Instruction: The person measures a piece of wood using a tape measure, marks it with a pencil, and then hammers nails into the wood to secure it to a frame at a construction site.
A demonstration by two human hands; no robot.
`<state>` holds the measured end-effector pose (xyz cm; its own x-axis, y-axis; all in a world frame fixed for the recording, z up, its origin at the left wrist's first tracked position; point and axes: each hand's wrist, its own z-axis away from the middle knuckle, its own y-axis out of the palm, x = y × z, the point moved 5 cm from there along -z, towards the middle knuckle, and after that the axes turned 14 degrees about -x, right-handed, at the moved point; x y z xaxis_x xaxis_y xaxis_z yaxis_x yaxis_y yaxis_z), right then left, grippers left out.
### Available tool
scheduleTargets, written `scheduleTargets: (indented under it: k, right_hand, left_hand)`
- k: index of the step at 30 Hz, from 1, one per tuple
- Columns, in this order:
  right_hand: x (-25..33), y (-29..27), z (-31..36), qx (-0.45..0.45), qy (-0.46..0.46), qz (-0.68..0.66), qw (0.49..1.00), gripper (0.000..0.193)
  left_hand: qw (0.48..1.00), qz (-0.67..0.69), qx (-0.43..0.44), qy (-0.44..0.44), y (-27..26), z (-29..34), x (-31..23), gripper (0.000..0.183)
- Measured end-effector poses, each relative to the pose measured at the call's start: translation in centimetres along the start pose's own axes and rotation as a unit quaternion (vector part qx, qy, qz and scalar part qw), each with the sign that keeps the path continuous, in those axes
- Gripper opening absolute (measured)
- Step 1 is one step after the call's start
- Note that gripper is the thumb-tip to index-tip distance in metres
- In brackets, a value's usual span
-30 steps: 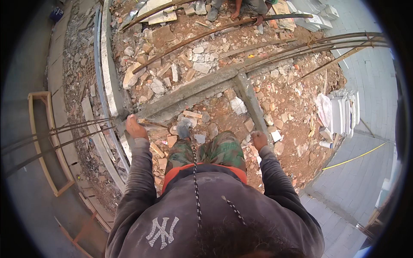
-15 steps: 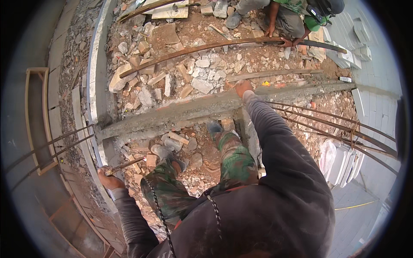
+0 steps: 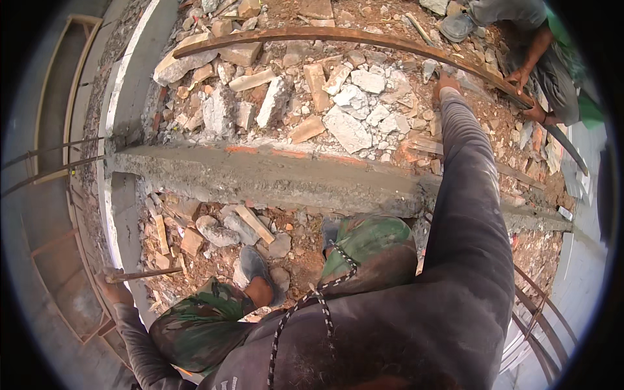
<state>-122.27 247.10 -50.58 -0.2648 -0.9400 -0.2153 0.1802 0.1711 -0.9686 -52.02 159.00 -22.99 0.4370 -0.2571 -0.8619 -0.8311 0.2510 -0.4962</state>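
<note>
My left hand (image 3: 116, 288) is closed around one end of a short brown rod (image 3: 151, 273), beside the pale-edged concrete beam at left; whatever is at the gripped end is hidden. Far ahead, my right arm reaches over the cemented ledge (image 3: 273, 174), and my right hand (image 3: 447, 86) is low over the rubble. Its fingers look bunched, close to the near edge of a long brown wooden beam (image 3: 338, 36); what they hold, if anything, I cannot make out. A co-worker's hands (image 3: 528, 97) grip the right part of that wooden beam.
Broken concrete (image 3: 348, 127) and brick pieces cover the ground beyond the ledge and around my shoes (image 3: 255, 265). Rusty rebar sticks out at left (image 3: 52, 169) and lower right (image 3: 543, 331). A wooden frame (image 3: 49, 84) stands at far left.
My view has turned and moved nearer to the wooden beam. My right hand has gone from the ledge toward the beam, farther right. The left hand still grips the rod.
</note>
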Motion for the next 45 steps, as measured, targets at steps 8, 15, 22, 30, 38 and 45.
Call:
scheduleTargets:
  k: [8, 15, 22, 30, 38, 45]
  right_hand:
    - [-3.9, 6.9, -6.7, -0.076, -0.101, 0.031, 0.992, 0.041]
    - [-2.4, 5.9, 1.9, -0.188, -0.198, 0.032, 0.962, 0.024]
    - [0.9, 1.8, 8.6, -0.199, -0.298, -0.172, 0.918, 0.027]
    - [11.3, -19.8, 17.4, 0.035, -0.212, -0.667, 0.714, 0.043]
    - [27.4, -31.5, 45.5, 0.214, -0.394, -0.656, 0.608, 0.082]
    - [34.0, -21.4, 60.6, 0.496, -0.289, -0.524, 0.629, 0.048]
  left_hand:
    - [0.968, 0.154, -0.155, -0.123, -8.5, -0.1, 1.0, 0.018]
    - [0.96, 0.163, -0.188, -0.129, -3.0, 1.5, 5.8, 0.028]
    - [0.92, -0.19, -0.119, 0.321, 8.5, -0.6, 14.5, 0.014]
    - [0.961, -0.057, -0.126, 0.239, 19.3, -2.5, 14.2, 0.025]
    - [0.929, 0.369, 0.001, -0.018, 22.8, -2.1, 8.9, 0.025]
    - [0.941, 0.225, 0.005, 0.253, 24.2, -0.1, 5.0, 0.026]
